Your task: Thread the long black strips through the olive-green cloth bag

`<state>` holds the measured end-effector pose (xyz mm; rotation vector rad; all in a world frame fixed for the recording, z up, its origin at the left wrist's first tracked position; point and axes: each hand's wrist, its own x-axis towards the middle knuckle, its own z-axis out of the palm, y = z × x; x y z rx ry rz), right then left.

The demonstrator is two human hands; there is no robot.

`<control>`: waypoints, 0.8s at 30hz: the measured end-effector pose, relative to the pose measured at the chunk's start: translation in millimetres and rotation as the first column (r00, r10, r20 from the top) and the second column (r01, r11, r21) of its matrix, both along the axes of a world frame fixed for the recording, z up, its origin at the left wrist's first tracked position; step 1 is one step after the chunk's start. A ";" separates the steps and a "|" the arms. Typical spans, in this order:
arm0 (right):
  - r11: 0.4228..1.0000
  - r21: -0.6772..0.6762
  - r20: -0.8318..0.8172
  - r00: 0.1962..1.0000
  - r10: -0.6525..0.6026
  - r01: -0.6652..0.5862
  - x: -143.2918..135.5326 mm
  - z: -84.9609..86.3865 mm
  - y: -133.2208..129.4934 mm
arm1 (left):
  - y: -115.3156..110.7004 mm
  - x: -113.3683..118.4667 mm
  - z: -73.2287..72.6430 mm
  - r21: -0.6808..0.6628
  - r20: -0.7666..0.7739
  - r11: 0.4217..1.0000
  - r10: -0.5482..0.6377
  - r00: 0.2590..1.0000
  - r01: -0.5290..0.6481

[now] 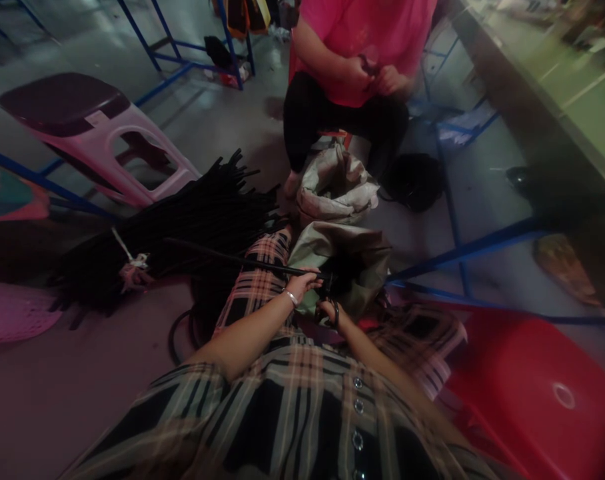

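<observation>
My left hand (303, 285), with a silver bracelet at the wrist, is closed around a long thin black strip (255, 263) that looks like tubing or cord. The strip runs left across my plaid-covered leg, and its right end lies over the mouth of an open greenish sack (310, 245). Just below that end, my right hand (327, 311) grips dark-handled scissors (337, 313), their blades up near the strip. Whether the blades touch it I cannot tell. Dark contents in the sack are too dim to make out. At left lies a thick bundle of black strips (192, 217), tied with a pale cord (124, 245).
A person in a pink top (367, 33) sits opposite, hands together on a small dark thing, behind a whitish sack (317, 200). A pink stool (157, 163) stands left, a red stool (522, 373) right. Blue metal frame bars (467, 250) cross the right side.
</observation>
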<state>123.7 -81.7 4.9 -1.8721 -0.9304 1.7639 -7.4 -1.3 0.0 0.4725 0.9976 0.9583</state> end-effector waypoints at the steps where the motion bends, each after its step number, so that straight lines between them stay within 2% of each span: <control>1: 1.000 0.008 -0.011 1.000 -0.005 0.005 0.3 -2.0 0.2 | -0.4 0.0 -0.1 -0.001 0.005 1.000 -0.008 1.000 0.008; 7: 0.999 0.024 -0.018 0.999 -0.027 0.028 1.0 -13.8 1.8 | -0.8 -0.5 -0.6 -0.011 0.008 0.999 -0.042 0.999 0.042; 11: 0.998 0.067 0.011 1.000 -0.019 0.019 2.9 -15.2 1.7 | -0.3 -0.8 0.4 -0.015 -0.002 0.999 -0.050 0.999 0.050; 17: 0.998 0.059 0.039 0.999 0.012 -0.014 2.8 -1.4 1.2 | -0.2 -1.1 0.8 -0.025 -0.007 0.999 -0.047 0.999 0.047; 24: 0.997 0.071 0.028 0.999 -0.040 0.038 -1.8 11.8 0.4 | 0.7 -0.2 -0.4 -0.044 -0.020 0.998 -0.043 0.999 0.043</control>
